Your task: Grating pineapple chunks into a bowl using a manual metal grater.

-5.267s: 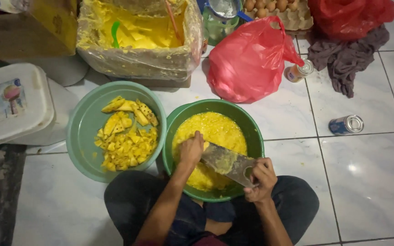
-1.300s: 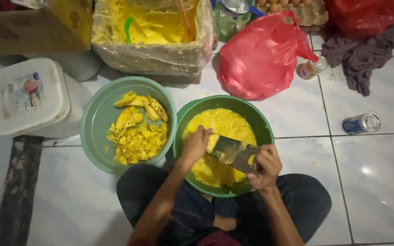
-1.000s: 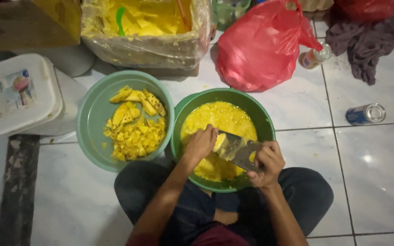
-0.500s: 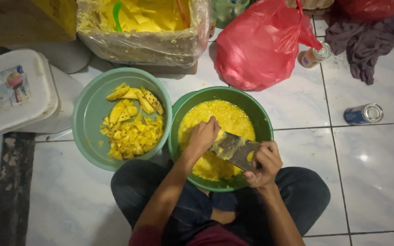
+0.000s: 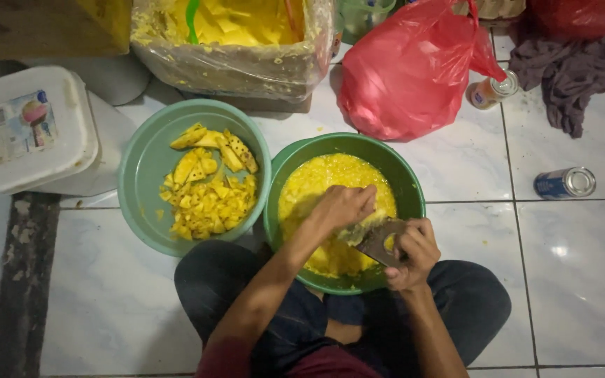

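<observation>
I sit on a tiled floor with a dark green bowl of grated yellow pulp between my knees. My right hand grips the lower end of a flat metal grater, tilted over the bowl. My left hand presses a small yellow piece against the grater's upper face; the piece is mostly hidden under my fingers. To the left, touching the first bowl, stands a light green bowl holding several cut yellow fruit chunks.
A plastic-lined box of yellow fruit stands behind the bowls. A red plastic bag, a small bottle, a grey cloth and a lying can are at the right. A white lidded tub sits at the left.
My left hand has kept sliding the yellow piece along the grater, now nearer its upper end. The view has shifted slightly. Both bowls stay in place.
</observation>
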